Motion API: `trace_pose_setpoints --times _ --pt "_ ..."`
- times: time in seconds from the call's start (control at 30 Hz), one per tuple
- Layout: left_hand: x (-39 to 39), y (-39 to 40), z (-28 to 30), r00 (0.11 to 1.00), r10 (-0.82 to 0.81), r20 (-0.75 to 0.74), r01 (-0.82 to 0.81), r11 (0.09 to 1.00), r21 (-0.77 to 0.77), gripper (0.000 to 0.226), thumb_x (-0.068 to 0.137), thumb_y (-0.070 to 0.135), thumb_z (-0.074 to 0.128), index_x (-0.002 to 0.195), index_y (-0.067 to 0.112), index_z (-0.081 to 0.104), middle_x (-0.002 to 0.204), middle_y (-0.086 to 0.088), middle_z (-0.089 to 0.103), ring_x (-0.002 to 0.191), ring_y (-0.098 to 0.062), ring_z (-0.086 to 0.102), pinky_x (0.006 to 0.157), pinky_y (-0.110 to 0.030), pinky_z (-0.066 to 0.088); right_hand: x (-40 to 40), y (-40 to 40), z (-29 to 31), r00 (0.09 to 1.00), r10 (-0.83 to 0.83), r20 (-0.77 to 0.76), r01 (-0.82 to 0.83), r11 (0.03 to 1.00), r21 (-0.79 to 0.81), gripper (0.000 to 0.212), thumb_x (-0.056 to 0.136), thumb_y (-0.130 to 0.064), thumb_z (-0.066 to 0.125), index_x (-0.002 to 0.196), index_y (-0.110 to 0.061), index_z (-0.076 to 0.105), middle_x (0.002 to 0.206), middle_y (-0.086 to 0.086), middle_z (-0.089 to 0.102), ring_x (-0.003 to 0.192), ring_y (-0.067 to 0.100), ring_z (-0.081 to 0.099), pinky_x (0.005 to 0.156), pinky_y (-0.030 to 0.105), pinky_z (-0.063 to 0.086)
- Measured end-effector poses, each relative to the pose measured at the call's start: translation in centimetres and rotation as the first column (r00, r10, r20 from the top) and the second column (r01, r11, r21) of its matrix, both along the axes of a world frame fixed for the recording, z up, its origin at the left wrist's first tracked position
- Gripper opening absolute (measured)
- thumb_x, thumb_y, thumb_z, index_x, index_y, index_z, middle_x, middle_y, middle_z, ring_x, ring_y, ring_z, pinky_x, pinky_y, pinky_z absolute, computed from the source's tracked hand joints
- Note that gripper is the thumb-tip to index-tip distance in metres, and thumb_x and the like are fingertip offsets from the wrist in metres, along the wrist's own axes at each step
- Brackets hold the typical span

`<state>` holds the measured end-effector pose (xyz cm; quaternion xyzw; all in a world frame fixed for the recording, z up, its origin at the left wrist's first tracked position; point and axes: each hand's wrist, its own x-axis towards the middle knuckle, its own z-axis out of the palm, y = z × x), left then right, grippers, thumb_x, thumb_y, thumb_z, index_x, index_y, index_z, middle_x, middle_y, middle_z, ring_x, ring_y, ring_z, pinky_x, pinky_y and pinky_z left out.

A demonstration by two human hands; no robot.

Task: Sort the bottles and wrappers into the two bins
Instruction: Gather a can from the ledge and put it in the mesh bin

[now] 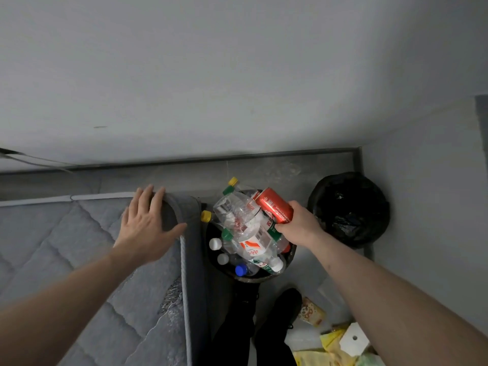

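Observation:
My right hand (298,225) grips a red can (274,206) and holds it over the heap of clear plastic bottles (244,228). The bottles overfill a round bin (260,278) that stands on the floor beside the mattress. A second bin lined with a black bag (348,210) stands to the right, in the corner of the room; nothing shows inside it. My left hand (148,228) rests flat, fingers spread, on the corner of the grey quilted mattress (79,260). Yellow and white wrappers (330,336) lie on the floor at the lower right.
The grey wall (237,75) and a dark skirting strip (237,159) close off the far side. My legs in dark trousers (237,326) and a black shoe (286,305) stand between the mattress edge and the wrappers. A cable (39,162) runs along the wall at left.

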<state>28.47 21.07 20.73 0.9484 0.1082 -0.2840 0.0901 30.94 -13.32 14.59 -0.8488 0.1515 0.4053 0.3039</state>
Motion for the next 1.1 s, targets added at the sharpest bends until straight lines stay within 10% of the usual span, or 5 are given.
trace_pose_setpoints --times 0.77,0.93,1.1 --pt "1.9 -1.8 -2.2 0.972 0.012 -0.237 0.004 0.998 0.069 0.101 0.081 0.058 0.057 0.158 0.031 -0.003 0.16 -0.006 -0.036 0.145 -0.032 -0.039 0.119 -0.064 -0.011 1.3 -0.6 -1.4 0.997 -0.067 0.049 0.068 0.997 -0.024 0.061 0.078 -0.021 0.084 0.132 -0.02 0.055 0.119 0.001 0.063 0.102 0.019 0.063 0.087 0.033 0.049" --pt "-0.5 -2.3 0.8 0.999 0.032 -0.013 -0.033 0.994 -0.1 0.09 0.082 0.032 0.062 0.158 0.021 0.016 0.168 -0.006 -0.002 0.155 -0.03 -0.008 0.125 -0.053 0.004 -2.3 0.2 5.8 0.915 -0.346 0.207 0.317 0.934 0.163 0.061 0.077 -0.029 0.085 0.128 -0.032 0.051 0.112 -0.018 0.061 0.093 -0.007 0.061 0.075 0.011 0.043" --pt "-7.4 -4.8 2.7 0.978 0.16 0.134 -0.117 0.952 -0.283 0.072 0.074 0.021 0.054 0.145 0.018 0.043 0.157 -0.002 0.03 0.146 -0.026 0.025 0.122 -0.045 0.024 -9.8 2.6 12.0 0.959 -0.22 0.178 0.162 0.943 0.289 0.058 0.075 -0.034 0.088 0.117 -0.043 0.049 0.107 -0.025 0.061 0.098 -0.01 0.061 0.073 0.008 0.05"
